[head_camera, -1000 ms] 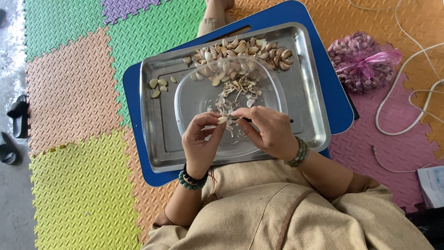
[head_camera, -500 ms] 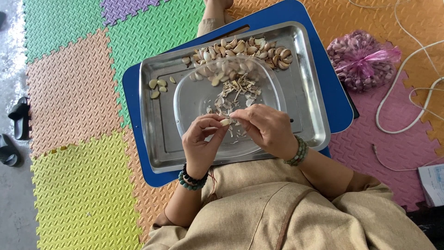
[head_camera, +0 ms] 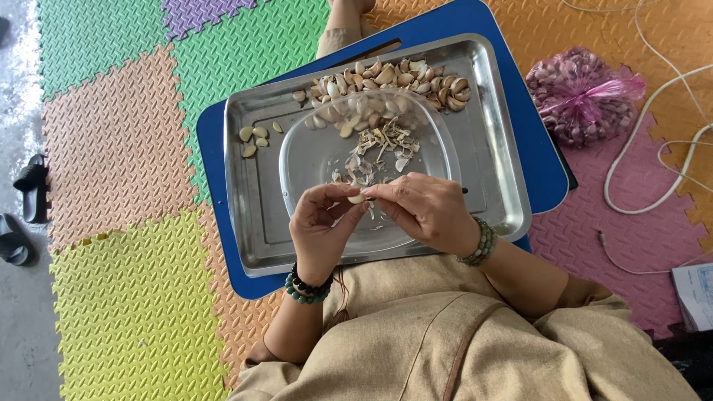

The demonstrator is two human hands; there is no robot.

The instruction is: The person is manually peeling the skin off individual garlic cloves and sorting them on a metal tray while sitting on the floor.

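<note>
My left hand and my right hand meet over a clear glass bowl, both pinching one small garlic clove between the fingertips. Papery garlic skins lie in the bowl. The bowl stands in a steel tray on a blue board. A heap of unpeeled cloves runs along the tray's far edge. A few peeled cloves sit at the tray's left side. Bead bracelets circle both wrists.
A pink mesh bag of garlic lies right of the board on coloured foam mats. A white cable loops near it. Black sandals rest at the left edge. Someone's foot shows beyond the tray.
Both hands stay over the bowl with the clove; the fingers have shifted slightly on it, the left fingers curling further around it.
</note>
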